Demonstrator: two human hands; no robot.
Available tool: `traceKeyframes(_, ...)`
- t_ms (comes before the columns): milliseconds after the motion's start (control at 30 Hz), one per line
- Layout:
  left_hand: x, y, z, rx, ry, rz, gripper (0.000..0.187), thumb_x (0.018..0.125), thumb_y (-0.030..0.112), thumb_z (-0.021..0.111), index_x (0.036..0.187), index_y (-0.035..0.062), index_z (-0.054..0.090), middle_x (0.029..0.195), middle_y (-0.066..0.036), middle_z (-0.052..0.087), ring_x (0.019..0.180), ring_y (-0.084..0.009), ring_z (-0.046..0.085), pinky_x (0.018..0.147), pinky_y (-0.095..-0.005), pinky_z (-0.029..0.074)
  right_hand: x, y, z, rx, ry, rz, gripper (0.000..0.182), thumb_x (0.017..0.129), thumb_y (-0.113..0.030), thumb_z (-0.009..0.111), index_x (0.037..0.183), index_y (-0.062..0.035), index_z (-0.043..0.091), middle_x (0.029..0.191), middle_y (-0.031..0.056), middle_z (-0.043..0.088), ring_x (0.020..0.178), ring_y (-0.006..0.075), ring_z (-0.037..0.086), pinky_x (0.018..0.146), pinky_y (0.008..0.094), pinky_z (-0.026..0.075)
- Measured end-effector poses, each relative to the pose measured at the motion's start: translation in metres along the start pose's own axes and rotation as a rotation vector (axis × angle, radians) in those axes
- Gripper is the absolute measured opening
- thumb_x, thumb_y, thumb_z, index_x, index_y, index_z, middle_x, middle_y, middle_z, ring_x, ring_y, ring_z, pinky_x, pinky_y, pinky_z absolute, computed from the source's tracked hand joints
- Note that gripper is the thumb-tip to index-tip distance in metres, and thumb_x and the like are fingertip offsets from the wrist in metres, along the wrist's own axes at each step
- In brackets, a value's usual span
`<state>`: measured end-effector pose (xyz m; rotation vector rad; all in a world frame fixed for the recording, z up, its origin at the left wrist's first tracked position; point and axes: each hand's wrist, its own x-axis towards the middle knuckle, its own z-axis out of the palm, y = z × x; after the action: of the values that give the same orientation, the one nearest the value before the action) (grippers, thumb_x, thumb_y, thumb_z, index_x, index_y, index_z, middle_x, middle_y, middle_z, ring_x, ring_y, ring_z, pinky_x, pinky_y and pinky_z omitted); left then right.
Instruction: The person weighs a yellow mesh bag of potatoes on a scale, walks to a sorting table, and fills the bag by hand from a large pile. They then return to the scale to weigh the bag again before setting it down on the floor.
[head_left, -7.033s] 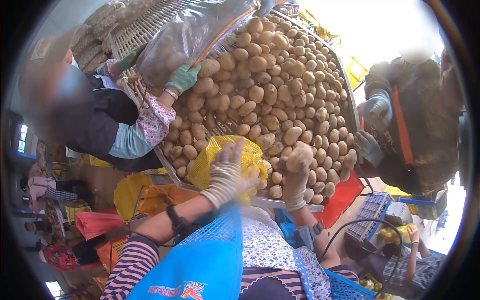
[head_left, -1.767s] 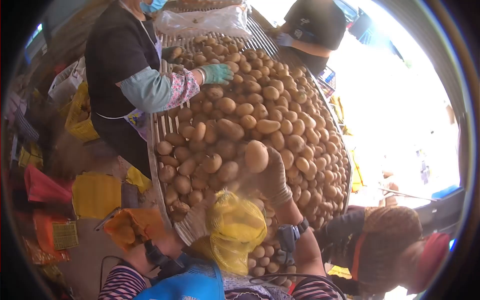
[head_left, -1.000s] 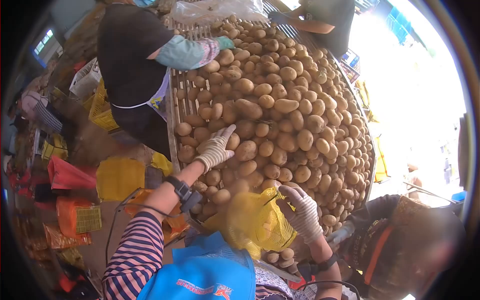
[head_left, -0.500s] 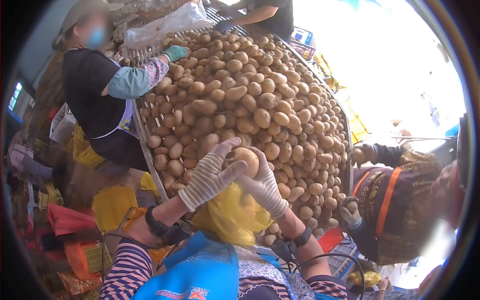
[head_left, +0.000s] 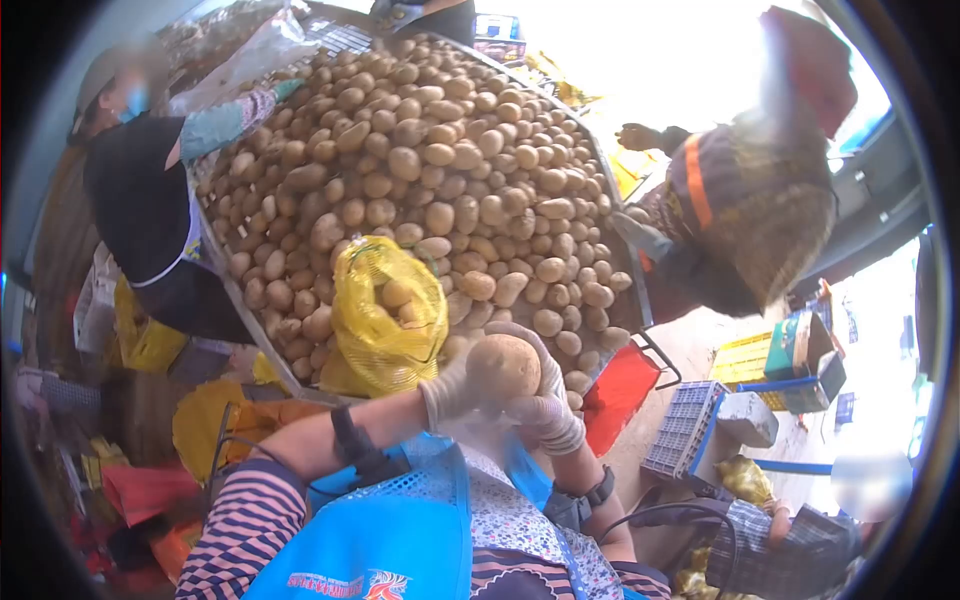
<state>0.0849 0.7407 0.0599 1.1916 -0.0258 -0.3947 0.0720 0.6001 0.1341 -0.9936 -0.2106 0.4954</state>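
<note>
A potato (head_left: 503, 368) is cupped near the chest, between the gloved left hand (head_left: 452, 388) and right hand (head_left: 545, 398), fingers curled around it. A yellow mesh bag (head_left: 385, 315) lies just beyond, on the potato-heaped table (head_left: 247, 318).

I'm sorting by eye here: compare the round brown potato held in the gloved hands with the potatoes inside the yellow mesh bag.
The round brown potato is lifted clear of the table, gripped between the left hand and right hand; the potatoes inside the yellow mesh bag rest on the heap. The held one shows bare and looks larger; the bagged ones are veiled by netting. All share the same tan skin.
</note>
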Motion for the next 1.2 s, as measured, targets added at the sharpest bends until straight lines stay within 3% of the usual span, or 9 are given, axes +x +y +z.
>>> traceKeyframes(67,0.001,-0.026,0.007,0.330,-0.068,0.409,0.032,0.090,0.016,0.057,0.120,0.0066,0.055,0.105,-0.002,0.063,0.077,-0.0099,0.060,0.064,-0.0214,0.050,-0.014,0.007,-0.017,0.065,0.055,-0.028,0.081,0.061,-0.025,0.073,0.132,-0.0030,0.040,0.113,0.0107,0.057,0.092,0.0174,0.062,0.066,0.0259,0.054)
traceKeyframes(133,-0.010,0.034,0.025,0.089,0.061,-0.184,0.031,0.094,0.023,0.055,0.120,0.0062,0.056,0.102,-0.001,0.061,0.085,-0.0135,0.060,0.073,-0.0239,0.052,-0.023,0.014,-0.032,0.146,0.137,-0.025,0.086,0.062,-0.033,0.076,0.133,-0.0031,0.038,0.111,0.0107,0.057,0.081,0.0167,0.064,0.055,0.0240,0.053)
traceKeyframes(500,-0.017,0.079,0.034,0.526,-0.219,-0.146,0.039,0.089,0.013,0.056,0.124,-0.0023,0.052,0.103,-0.007,0.065,0.090,-0.0100,0.061,0.078,-0.0248,0.052,-0.047,0.007,-0.035,-0.042,0.178,-0.017,0.074,0.066,-0.005,0.070,0.133,-0.0019,0.038,0.120,0.0108,0.053,0.110,0.0196,0.053,0.094,0.0319,0.045)
traceKeyframes(567,-0.015,0.077,0.027,1.024,-0.410,0.339,0.034,0.089,0.009,0.053,0.122,-0.0010,0.053,0.102,-0.009,0.065,0.087,-0.0111,0.062,0.076,-0.0252,0.052,-0.044,0.011,-0.034,-0.161,0.233,-0.009,0.082,0.062,-0.019,0.082,0.132,-0.0053,0.040,0.120,0.0075,0.054,0.110,0.0176,0.055,0.092,0.0299,0.047)
traceKeyframes(633,-0.016,0.072,0.027,0.982,-0.249,0.168,0.031,0.089,0.004,0.048,0.119,-0.0006,0.055,0.096,-0.010,0.066,0.087,-0.0125,0.063,0.076,-0.0260,0.052,-0.045,0.009,-0.031,-0.183,0.218,0.003,0.073,0.065,-0.004,0.070,0.132,-0.0023,0.040,0.119,0.0103,0.053,0.108,0.0193,0.055,0.092,0.0305,0.046)
traceKeyframes(700,-0.008,0.064,0.011,0.545,-0.157,-0.169,0.030,0.088,0.002,0.047,0.117,-0.0005,0.056,0.090,-0.009,0.065,0.088,-0.0149,0.063,0.077,-0.0275,0.052,-0.045,0.008,-0.029,-0.043,0.108,0.077,0.085,0.060,-0.028,0.081,0.131,-0.0030,0.042,0.116,0.0083,0.056,0.106,0.0178,0.057,0.092,0.0299,0.048)
traceKeyframes(833,-0.017,0.053,0.011,0.619,-0.141,0.276,0.027,0.090,0.004,0.053,0.116,0.0007,0.058,0.101,-0.007,0.064,0.100,-0.0150,0.060,0.088,-0.0266,0.049,-0.038,0.015,-0.025,0.187,0.056,0.175,0.078,0.061,-0.019,0.076,0.129,-0.0011,0.044,0.108,0.0104,0.057,0.091,0.0166,0.060,0.070,0.0248,0.052)
traceKeyframes(867,-0.020,0.060,0.011,0.339,-0.106,0.120,0.029,0.091,0.009,0.056,0.118,0.0000,0.058,0.110,-0.008,0.062,0.106,-0.0153,0.057,0.095,-0.0282,0.045,-0.036,0.020,-0.029,0.234,0.043,0.136,0.073,0.065,-0.023,0.076,0.127,-0.0007,0.044,0.105,0.0090,0.058,0.083,0.0138,0.060,0.059,0.0223,0.049)
traceKeyframes(1200,-0.038,0.072,0.020,0.595,-0.246,0.280,0.014,0.086,0.014,0.065,0.091,0.0012,0.067,0.089,-0.006,0.063,0.088,-0.0159,0.059,0.081,-0.0297,0.047,-0.046,-0.005,-0.006,-0.083,-0.264,0.348,0.077,0.071,-0.031,0.075,0.131,-0.0017,0.038,0.107,0.0053,0.056,0.085,0.0099,0.057,0.063,0.0172,0.046)
